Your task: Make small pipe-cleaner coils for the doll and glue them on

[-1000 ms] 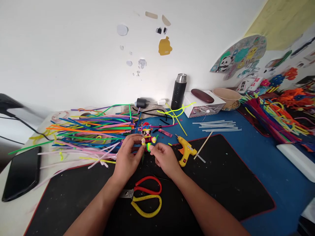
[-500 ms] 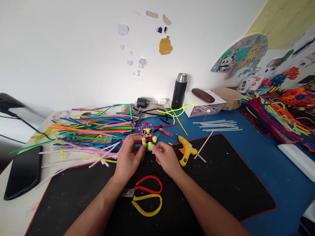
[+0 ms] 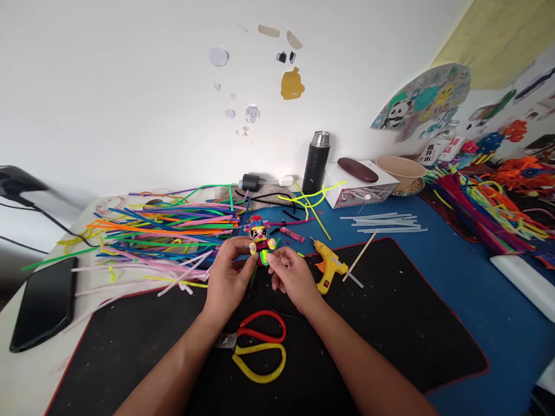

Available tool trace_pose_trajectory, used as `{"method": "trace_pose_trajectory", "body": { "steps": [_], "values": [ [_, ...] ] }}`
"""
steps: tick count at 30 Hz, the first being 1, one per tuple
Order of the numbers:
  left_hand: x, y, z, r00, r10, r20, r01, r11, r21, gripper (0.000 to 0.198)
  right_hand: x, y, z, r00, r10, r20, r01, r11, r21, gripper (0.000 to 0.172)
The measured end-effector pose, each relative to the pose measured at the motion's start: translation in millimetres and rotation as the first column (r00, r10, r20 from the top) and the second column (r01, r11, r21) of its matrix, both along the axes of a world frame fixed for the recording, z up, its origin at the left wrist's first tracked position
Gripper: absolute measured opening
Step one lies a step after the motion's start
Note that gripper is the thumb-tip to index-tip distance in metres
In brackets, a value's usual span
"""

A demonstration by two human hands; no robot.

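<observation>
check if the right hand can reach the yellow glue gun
Probably yes: the glue gun lies just beside the right hand, with nothing between them. Its fingers pinch the small figure, so they would need to let go first.

The small figure (image 3: pixel 260 241) is showing a red and blue cap, a pale face, a pink body and yellow-green ends; its finer markings are perhaps black, too small to tell. The scissors (image 3: pixel 259 346) are showing one red loop and one yellow. The glue gun (image 3: pixel 328 267) is showing yellow. The mat (image 3: pixel 390 323) is lying black, edged in red, on a blue table cover (image 3: pixel 455 271). The pipe cleaners (image 3: pixel 165 231) are fanning out orange, blue, green, pink and white.
</observation>
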State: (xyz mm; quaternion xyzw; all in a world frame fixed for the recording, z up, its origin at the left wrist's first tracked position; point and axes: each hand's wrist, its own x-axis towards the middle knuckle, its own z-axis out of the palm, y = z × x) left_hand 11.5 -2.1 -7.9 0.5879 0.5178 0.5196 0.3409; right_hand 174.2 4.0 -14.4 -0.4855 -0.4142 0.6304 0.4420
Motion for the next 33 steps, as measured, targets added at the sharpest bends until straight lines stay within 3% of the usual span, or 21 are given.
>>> {"method": "trace_pose_trajectory", "body": {
  "steps": [7,19,33],
  "values": [
    [0.6,-0.4,0.3,1.000,-0.008,0.029,0.009,1.000,-0.021,0.018,-0.3,0.5,3.2,1.000,0.017,0.000,-0.017,0.999,-0.043,0.047],
    [1.7,3.3,-1.2,0.964,-0.094,0.250,0.130,0.983,-0.131,0.027,2.1,2.2,2.6,0.998,0.015,-0.059,-0.018,0.998,-0.054,0.052],
    [2.4,4.1,-2.3,0.964,-0.101,0.246,0.138,0.981,-0.137,0.033,1.4,0.8,2.3,0.998,0.022,-0.056,-0.024,0.999,-0.043,0.049]
  ]
}}
